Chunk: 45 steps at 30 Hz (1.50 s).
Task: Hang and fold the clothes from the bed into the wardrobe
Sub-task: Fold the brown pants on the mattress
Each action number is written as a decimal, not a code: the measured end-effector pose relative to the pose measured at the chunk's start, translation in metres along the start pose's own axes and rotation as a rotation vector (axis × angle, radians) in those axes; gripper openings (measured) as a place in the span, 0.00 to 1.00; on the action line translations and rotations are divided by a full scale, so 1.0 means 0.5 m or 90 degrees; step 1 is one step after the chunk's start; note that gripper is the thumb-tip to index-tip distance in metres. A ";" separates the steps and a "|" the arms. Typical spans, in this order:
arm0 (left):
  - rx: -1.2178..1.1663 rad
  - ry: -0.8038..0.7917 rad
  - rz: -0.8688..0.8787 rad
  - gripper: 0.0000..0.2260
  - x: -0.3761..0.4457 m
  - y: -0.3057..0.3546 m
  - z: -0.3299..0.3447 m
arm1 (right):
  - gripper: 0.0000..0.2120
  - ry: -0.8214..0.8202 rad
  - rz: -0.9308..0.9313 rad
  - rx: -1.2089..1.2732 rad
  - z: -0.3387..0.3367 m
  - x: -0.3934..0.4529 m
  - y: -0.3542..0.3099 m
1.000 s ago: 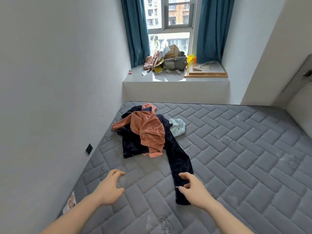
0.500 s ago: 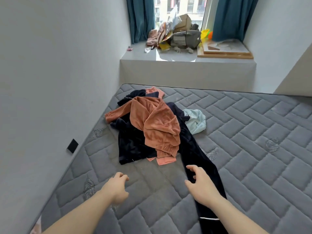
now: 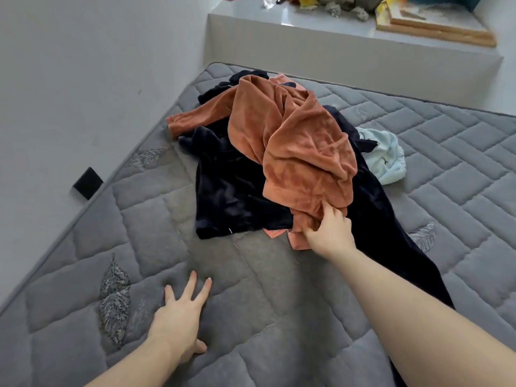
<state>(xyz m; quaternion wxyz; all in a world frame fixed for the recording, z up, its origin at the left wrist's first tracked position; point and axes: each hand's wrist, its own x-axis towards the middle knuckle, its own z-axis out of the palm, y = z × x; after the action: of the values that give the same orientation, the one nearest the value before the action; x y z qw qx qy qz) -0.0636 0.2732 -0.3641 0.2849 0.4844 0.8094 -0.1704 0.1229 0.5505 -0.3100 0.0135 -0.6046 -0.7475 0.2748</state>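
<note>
Your right hand point(image 3: 329, 233) pinches the orange top point(image 3: 296, 152) at its near hem; the garment runs away from you. Left hand point(image 3: 178, 319) presses flat on the mattress point(image 3: 446, 191), holding nothing.

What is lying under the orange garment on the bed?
The orange garment lies over dark navy clothes; one long navy piece runs out beneath it, under the right forearm. The right hand grips its hem. Anything else beneath is covered.

A home bedroom.
A quilted grey bed point(image 3: 279, 317) carries a heap of clothes point(image 3: 293, 152); beyond it, a cluttered window ledge point(image 3: 321, 29).
</note>
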 end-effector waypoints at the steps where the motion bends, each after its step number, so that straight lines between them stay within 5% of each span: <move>1: -0.004 0.010 0.002 0.59 0.004 -0.001 0.004 | 0.34 0.031 0.015 -0.012 0.013 0.017 -0.002; 4: -0.011 0.015 0.004 0.60 0.008 -0.007 0.009 | 0.09 0.118 0.062 0.054 0.030 0.019 -0.007; 6: -0.020 -0.003 -0.002 0.60 0.009 -0.010 0.004 | 0.01 0.110 0.031 0.095 0.021 -0.017 -0.010; 11: -0.086 -0.101 0.006 0.55 -0.036 -0.010 -0.098 | 0.05 0.015 -0.037 0.195 -0.089 -0.211 -0.009; 14: -0.204 -0.042 0.084 0.48 -0.124 0.027 -0.196 | 0.06 -0.070 -0.020 0.285 -0.194 -0.338 -0.021; 17: -0.473 0.027 0.215 0.40 -0.267 0.112 -0.292 | 0.06 -0.101 0.003 0.377 -0.306 -0.482 -0.059; 20: -0.661 -0.017 0.339 0.37 -0.425 0.169 -0.384 | 0.09 -0.078 0.004 0.446 -0.415 -0.621 -0.119; 23: -0.744 -0.059 0.318 0.38 -0.555 0.177 -0.450 | 0.10 -0.051 -0.013 0.472 -0.524 -0.739 -0.162; 27: -0.917 -0.072 0.230 0.15 -0.693 0.154 -0.540 | 0.07 -0.047 -0.019 0.423 -0.639 -0.872 -0.179; 29: -0.993 -0.064 0.240 0.16 -0.747 0.144 -0.588 | 0.09 -0.059 -0.018 0.396 -0.673 -0.924 -0.182; 36: -0.973 -0.007 0.289 0.18 -0.880 0.126 -0.704 | 0.05 -0.015 -0.049 0.144 -0.707 -1.055 -0.147; 38: -0.941 -0.043 0.300 0.22 -0.907 0.127 -0.711 | 0.05 -0.015 -0.018 0.064 -0.681 -1.083 -0.116; 40: -0.916 -0.120 0.298 0.13 -0.926 0.133 -0.711 | 0.07 -0.054 0.029 -0.010 -0.652 -1.103 -0.084; 43: -0.873 -0.131 0.258 0.23 -0.918 0.135 -0.725 | 0.10 -0.104 0.150 0.052 -0.616 -1.119 -0.030; 45: -0.801 -0.101 0.247 0.20 -0.907 0.138 -0.741 | 0.09 -0.089 0.205 0.097 -0.624 -1.119 -0.002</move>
<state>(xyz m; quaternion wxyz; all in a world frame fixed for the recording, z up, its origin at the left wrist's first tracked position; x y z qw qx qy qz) 0.0544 0.1985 0.2090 0.5976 0.3484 0.6294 0.3540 0.3821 0.1638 0.1302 -0.0373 -0.6931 -0.6171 0.3706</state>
